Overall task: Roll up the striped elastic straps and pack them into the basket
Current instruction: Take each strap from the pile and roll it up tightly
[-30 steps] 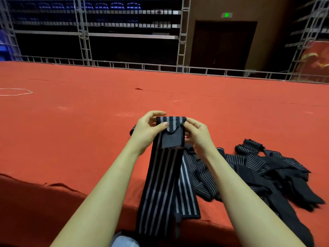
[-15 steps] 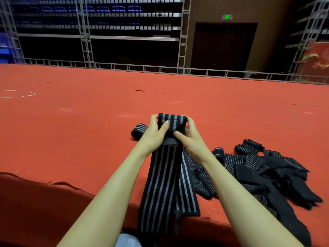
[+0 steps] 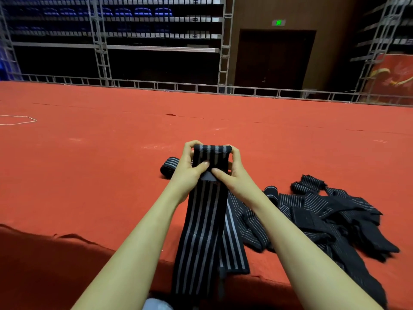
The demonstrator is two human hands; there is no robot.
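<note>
A black strap with grey stripes (image 3: 201, 231) hangs from my hands down over the stage edge. Its top end is folded into a small roll (image 3: 211, 153). My left hand (image 3: 190, 168) grips the roll's left side, thumb pressing on the front. My right hand (image 3: 232, 171) grips the right side, thumb meeting the left one. A finished rolled strap (image 3: 168, 170) lies on the carpet just left of my left hand. A pile of loose striped straps (image 3: 317, 211) lies to the right. No basket is in view.
A red carpeted stage (image 3: 89, 164) stretches ahead, its front edge (image 3: 78, 239) dropping off near me. A metal railing (image 3: 201, 88) and scaffold seating stand at the back. A white cord loop (image 3: 17, 119) lies far left.
The strap's top end has been turned over further into a thicker roll, and my thumbs have come together on its front. The hands shifted slightly away from me.
</note>
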